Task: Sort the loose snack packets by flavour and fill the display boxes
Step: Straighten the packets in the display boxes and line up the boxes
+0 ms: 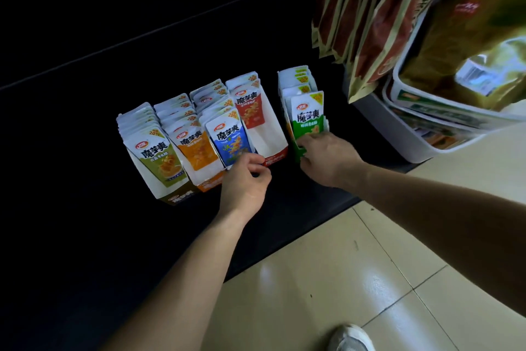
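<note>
Snack packets, konjac type, five flavours, stood upright in card display boxes on a dark low shelf (85, 208) at floor level.

- Near: a grey shoe (351, 338) on the pale floor tiles (341, 265).
- Left hand (244, 180): fingers curled together, seemingly pinching the foot of the front blue packet (227, 137).
- Right hand (327, 157): fingers closed over the foot of the front green packet (307, 120), at the lip of the green box (297, 151).
- Row, left to right: olive packet (159, 157), orange packet (196, 148), blue, then the red box (273, 148). The green box stands just apart.
- Behind: white tubs (427, 137) and hanging brown bags (370, 23).

Hazards, judged:
- The red box is bare at the front, so its red packet (250, 111) has nothing to lean on and may slump forward.
- A pull on the blue packet could drag its tight neighbours out.
- The green box stands alone, so a push may skew or tip it.
- Olive and green look alike in this dim light, which risks a misfiled flavour.
</note>
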`<state>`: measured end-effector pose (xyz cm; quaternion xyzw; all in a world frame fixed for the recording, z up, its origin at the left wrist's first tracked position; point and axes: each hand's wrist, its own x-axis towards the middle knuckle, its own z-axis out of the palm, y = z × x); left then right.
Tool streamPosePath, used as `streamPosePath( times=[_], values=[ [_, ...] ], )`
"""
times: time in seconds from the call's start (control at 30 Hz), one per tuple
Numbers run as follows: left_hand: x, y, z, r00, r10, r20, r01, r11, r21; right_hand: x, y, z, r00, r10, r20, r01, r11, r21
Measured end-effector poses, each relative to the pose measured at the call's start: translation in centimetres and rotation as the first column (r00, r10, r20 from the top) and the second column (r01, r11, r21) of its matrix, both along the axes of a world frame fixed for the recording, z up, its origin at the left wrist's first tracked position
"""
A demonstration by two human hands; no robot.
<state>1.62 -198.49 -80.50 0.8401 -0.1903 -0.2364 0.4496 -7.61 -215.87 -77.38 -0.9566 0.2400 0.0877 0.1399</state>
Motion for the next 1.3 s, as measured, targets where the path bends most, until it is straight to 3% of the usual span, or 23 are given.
streamPosePath(
  times=[0.17, 0.23, 0.3, 0.37, 0.63, 0.83, 1.1, 1.3],
  values=[
    [-3.2, -1.9, -0.3, 0.996, -0.089, -0.018, 0.089, 0.996, 0.008, -4.2, 1.8, 2.1, 0.989, 0.112, -0.099, -0.101, 0.989, 0.107],
    [-4.6, -2.5, -0.4, 0.993, -0.113, -0.028, 0.114, 0.993, 0.013, -5.1, 1.6, 3.0, 0.998, 0.057, 0.024, -0.059, 0.996, 0.073],
    [-5.5, -3.1, -0.6, 0.994, -0.109, -0.024, 0.109, 0.994, 0.016, -5.3, 0.9, 3.5, 0.967, -0.012, 0.254, 0.006, 1.0, 0.024],
    [-5.8, -3.4, -0.7, 0.996, -0.084, -0.014, 0.084, 0.996, 0.025, -4.6, -0.4, 3.8, 0.948, 0.038, 0.316, -0.017, 0.997, -0.069],
    [-5.2, -2.0, -1.9, 0.988, -0.151, -0.032, 0.153, 0.987, 0.057, -2.5, -1.9, 1.4, 0.969, 0.247, -0.019, -0.238, 0.907, -0.348],
    [-5.0, -2.0, -2.1, 0.986, -0.155, -0.055, 0.157, 0.986, 0.047, -0.6, -2.6, 1.0, 0.97, 0.237, -0.045, -0.239, 0.921, -0.306],
    [-4.8, -1.8, -2.3, 0.983, -0.157, -0.094, 0.161, 0.986, 0.038, -0.6, -2.9, 1.1, 0.98, 0.194, -0.053, -0.199, 0.9, -0.388],
    [-5.0, -1.8, -2.2, 0.984, -0.15, -0.1, 0.154, 0.988, 0.03, -0.5, -3.1, 1.2, 0.976, 0.194, -0.099, -0.215, 0.929, -0.302]
  ],
)
